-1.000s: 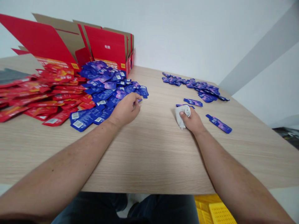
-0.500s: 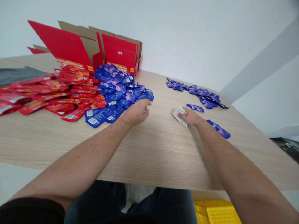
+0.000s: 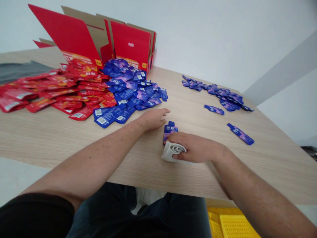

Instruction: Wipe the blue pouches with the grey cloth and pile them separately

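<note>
Has room on the pale wooden table (image 3: 138,158) between a heap of blue packets (image 3: 133,91) and the far-right row (image 3: 214,90), and toward the front edge (image 3: 148,187). Grips a rolled cloth (image 3: 169,152) in the right hand (image 3: 194,145), overlapping a blue packet (image 3: 170,128) mid-table; spreads the left hand (image 3: 154,119) loosely beside it. Faces a white wall (image 3: 210,39).

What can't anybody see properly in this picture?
All in the head view:
Lower part of the blue packet by the right hand: hidden by that hand and the white cloth.
Small print on the blue pile: too tiny to read.
Floors of the red boxes: hidden behind their fronts.
Yellow crate: cut off by the bottom edge.
</note>
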